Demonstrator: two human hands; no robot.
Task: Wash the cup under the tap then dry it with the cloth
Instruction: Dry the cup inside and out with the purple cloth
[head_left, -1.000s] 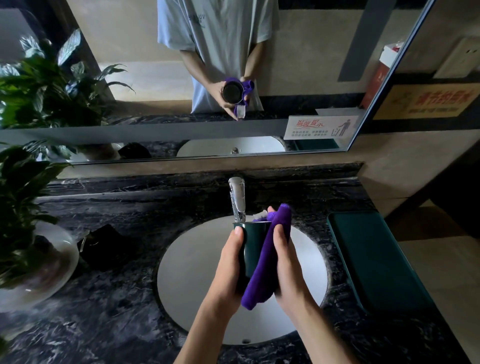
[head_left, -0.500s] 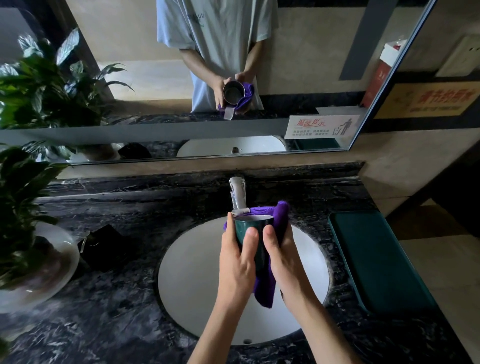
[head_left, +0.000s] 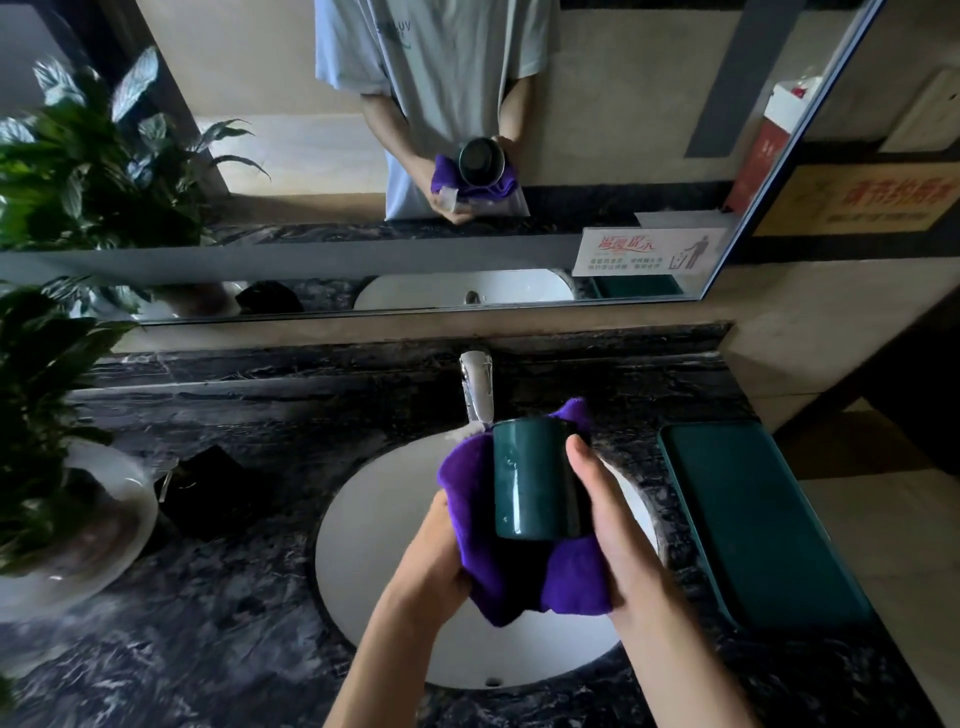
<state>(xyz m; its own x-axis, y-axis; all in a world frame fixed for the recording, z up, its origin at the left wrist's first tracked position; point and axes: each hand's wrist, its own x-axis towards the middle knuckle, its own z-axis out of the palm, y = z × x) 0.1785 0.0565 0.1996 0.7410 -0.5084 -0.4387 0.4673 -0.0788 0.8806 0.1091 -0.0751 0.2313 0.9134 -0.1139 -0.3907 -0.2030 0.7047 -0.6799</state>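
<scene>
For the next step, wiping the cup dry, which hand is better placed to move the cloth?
The left hand, probably. It is gathered into the purple cloth beside the green cup, while the right hand grips the cup's other side and steadies it over the sink.

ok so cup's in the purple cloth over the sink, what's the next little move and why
Probably turn the green cup a little inside the purple cloth. The cloth wraps its left side and underside, held by the left hand, while the near wall is bare under the right hand thumb. Turning would bring that bare side against the cloth.
</scene>
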